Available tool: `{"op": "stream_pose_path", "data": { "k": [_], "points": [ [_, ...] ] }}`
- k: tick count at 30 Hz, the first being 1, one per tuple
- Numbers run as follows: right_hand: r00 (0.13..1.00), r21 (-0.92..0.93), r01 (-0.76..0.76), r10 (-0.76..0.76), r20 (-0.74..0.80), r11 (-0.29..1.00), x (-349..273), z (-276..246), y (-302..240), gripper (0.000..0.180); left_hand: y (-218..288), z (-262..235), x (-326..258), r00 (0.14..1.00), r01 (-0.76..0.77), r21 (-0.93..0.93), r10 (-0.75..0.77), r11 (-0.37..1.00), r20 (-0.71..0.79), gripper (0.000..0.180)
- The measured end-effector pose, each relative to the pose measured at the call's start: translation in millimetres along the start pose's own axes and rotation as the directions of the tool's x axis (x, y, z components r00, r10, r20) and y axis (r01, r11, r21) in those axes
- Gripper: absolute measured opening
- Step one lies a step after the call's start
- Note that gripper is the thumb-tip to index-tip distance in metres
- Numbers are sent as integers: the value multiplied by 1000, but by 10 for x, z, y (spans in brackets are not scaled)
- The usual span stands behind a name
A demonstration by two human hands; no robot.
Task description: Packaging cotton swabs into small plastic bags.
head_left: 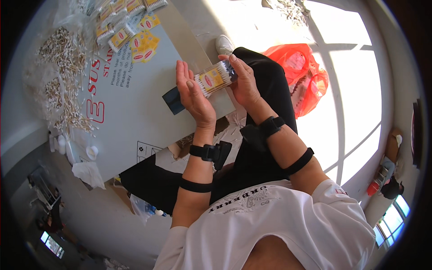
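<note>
A clear pack of cotton swabs (213, 78) with a yellow label lies between my two hands, above the table's edge. My right hand (245, 82) grips its right end, where something dark blue shows under the fingers. My left hand (194, 95) has its fingers stretched out, the palm side at the pack's left end with the white swab tips. On the table beneath my left hand, a dark blue flat piece (173, 101) sticks out. Small yellow label cards (145, 45) lie farther up the table, beside several filled swab packs (120, 38).
Loose cotton swabs (67, 83) and plastic bags cover the left of the grey printed table top (135, 108). A white crumpled sheet (87, 173) hangs at its near left corner. On the sunlit floor right of my leg stands a red plastic bag (302, 74). Another pile (292, 11) lies beyond.
</note>
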State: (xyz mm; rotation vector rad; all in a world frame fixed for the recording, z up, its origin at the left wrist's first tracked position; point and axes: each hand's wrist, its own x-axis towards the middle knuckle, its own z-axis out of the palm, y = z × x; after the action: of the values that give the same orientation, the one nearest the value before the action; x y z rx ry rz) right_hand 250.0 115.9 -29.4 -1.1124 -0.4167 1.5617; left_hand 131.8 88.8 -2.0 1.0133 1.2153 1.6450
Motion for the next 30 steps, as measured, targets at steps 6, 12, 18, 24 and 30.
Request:
{"op": "stream_pose_path", "data": {
  "k": [6, 12, 18, 24, 30],
  "points": [
    [989, -89, 86, -74, 131, 992, 51, 4, 25, 25, -20, 36, -10, 999, -3, 50, 5, 999, -32, 74],
    [981, -164, -52, 80, 174, 985, 71, -65, -34, 25, -21, 57, -6, 1000, 12, 50, -11, 999, -16, 73],
    [632, -663, 734, -211, 746, -146, -105, 121, -688, 67, -31, -67, 18, 999, 34, -26, -34, 999, 18, 72],
    [573, -558, 814, 61, 817, -164, 58, 171, -755, 56, -28, -10, -2, 999, 32, -2, -32, 999, 35, 74],
    [503, -498, 859, 9, 864, -115, 118, 146, -676, 54, -46, 48, -7, 999, 23, 31, -24, 999, 42, 75]
  ]
}}
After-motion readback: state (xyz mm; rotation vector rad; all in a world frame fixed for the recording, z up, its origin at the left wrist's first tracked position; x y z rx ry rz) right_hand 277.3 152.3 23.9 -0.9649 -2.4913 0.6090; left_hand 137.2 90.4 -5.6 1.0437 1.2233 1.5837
